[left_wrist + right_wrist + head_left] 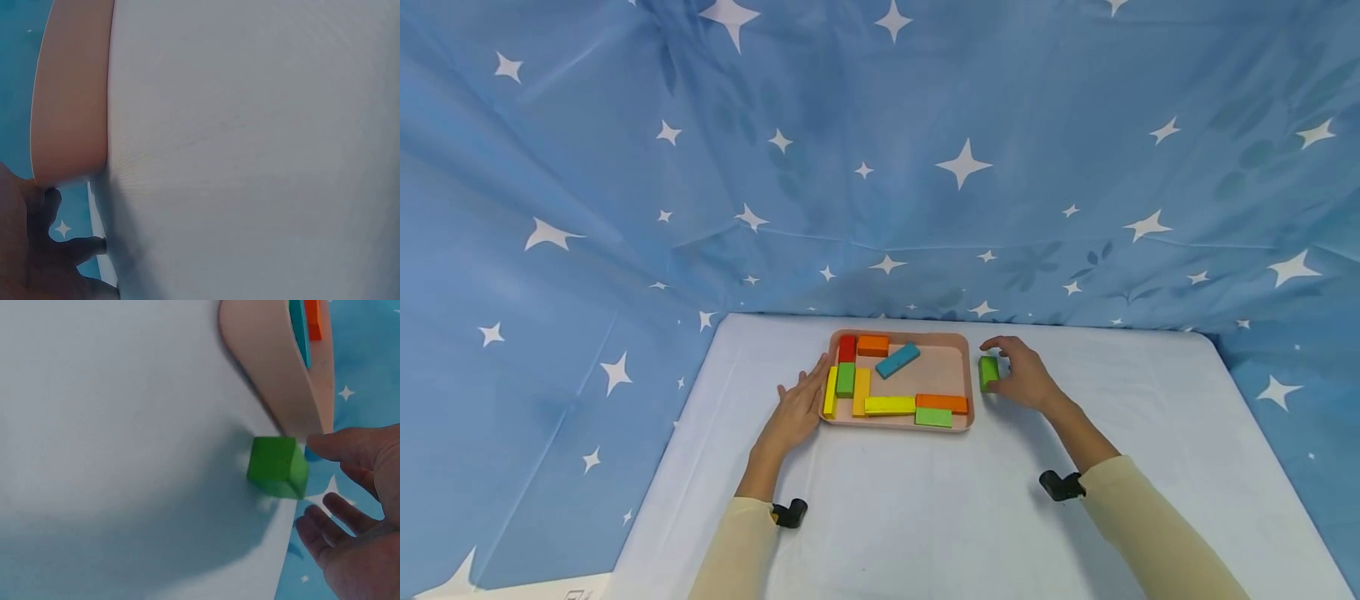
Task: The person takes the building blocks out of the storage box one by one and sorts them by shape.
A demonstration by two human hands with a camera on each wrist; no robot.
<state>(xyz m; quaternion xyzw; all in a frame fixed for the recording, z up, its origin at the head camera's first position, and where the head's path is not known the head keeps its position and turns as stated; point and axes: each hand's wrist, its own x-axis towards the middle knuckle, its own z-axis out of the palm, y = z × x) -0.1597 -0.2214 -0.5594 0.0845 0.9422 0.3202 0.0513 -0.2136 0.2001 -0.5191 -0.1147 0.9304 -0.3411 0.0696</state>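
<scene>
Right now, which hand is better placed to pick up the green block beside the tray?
Right hand: it is right at the green block. Left hand rests against the tray's far side.

Green block (277, 467) beside open hand (356, 519)

Both hands lie forward, left hand (797, 408) flat, right hand (1026, 379) loosely curved.
</scene>
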